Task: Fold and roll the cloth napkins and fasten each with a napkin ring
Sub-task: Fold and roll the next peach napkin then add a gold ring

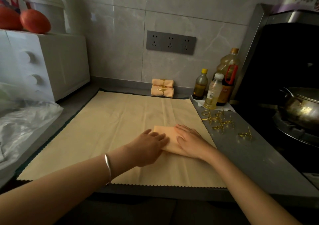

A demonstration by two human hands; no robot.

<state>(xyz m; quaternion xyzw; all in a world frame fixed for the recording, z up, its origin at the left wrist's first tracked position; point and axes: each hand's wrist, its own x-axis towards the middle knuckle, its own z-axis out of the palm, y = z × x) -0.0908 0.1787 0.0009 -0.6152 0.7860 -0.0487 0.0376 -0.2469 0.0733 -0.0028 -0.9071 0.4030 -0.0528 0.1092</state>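
Observation:
A folded peach napkin (pixel 170 138) lies on a large beige cloth (pixel 112 129) spread over the counter. My left hand (pixel 148 145) rests flat on the napkin's left side, fingers straight. My right hand (pixel 189 140) presses flat on its right side. Two rolled peach napkins (pixel 162 87) fastened with gold rings are stacked against the back wall. Several loose gold napkin rings (pixel 221 121) lie on the grey counter to the right of the cloth.
Three bottles (pixel 214 90) stand at the back right corner. A metal pot (pixel 302 107) sits on the stove at the right. A white appliance (pixel 43 64) and a clear plastic bag (pixel 22 121) fill the left side. A wall socket panel (pixel 170 42) hangs above.

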